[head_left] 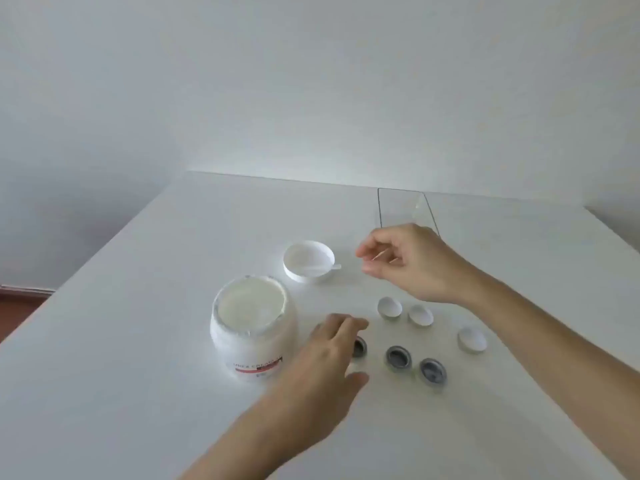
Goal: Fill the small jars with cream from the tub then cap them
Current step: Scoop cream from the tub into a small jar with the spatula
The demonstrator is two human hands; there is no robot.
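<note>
On the white counter [138, 341], the open cream tub [254, 327] stands just left of three empty small jars [398, 357]; both hands' grips are loose and empty, and the left hand [325, 368] reaching over the nearest jar could knock it.

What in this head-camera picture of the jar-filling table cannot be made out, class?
- Leftmost small jar: mostly covered by the left hand.
- Tub label: blurred, cut off by that hand.
- Right hand: pinching something, too small to tell what.
- Clear sheet: its near edge is hidden behind the right hand.
</note>
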